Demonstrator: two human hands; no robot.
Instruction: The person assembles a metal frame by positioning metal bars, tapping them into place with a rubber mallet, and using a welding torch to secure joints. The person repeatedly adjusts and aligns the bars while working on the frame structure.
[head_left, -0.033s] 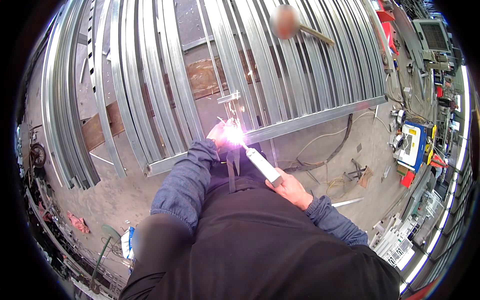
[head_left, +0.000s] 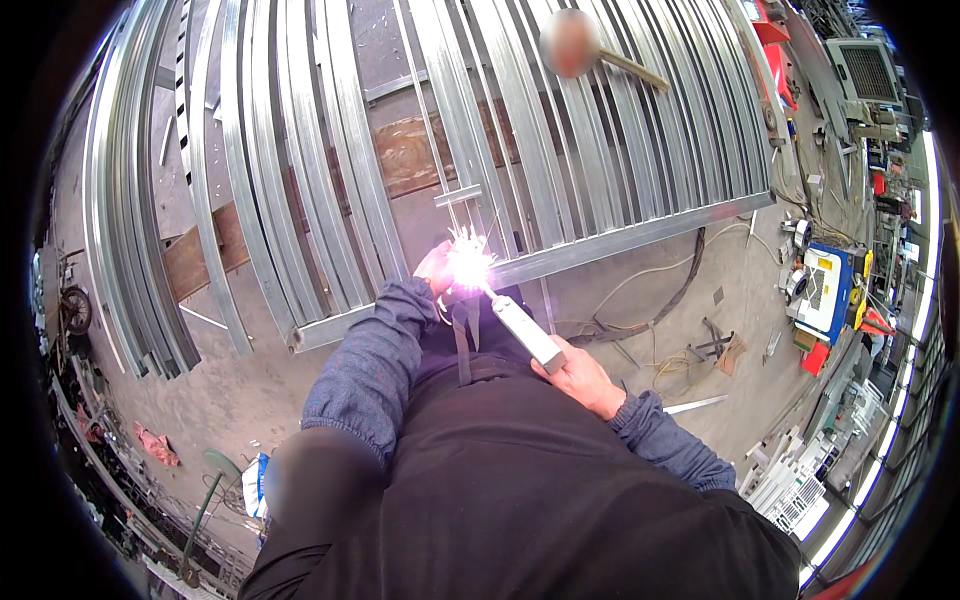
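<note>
Sparks fly and a white-pink glare (head_left: pixel 468 262) blazes at the near rail (head_left: pixel 600 248) of the metal frame! The right hand (head_left: pixel 585 380) has its fingers wrapped round the lower end of the pale, boxy welding torch (head_left: pixel 528 335), whose thin tip points up and left into that light. The left hand (head_left: pixel 433 268) is right beside the flash; with so much glare, I can't tell whether its fingers grip anything. A short metal piece (head_left: pixel 458 196) lies just beyond, across narrow strips, and a wooden-handled tool (head_left: pixel 634 71) rests farther up on the silvery bars (head_left: pixel 540 150).
</note>
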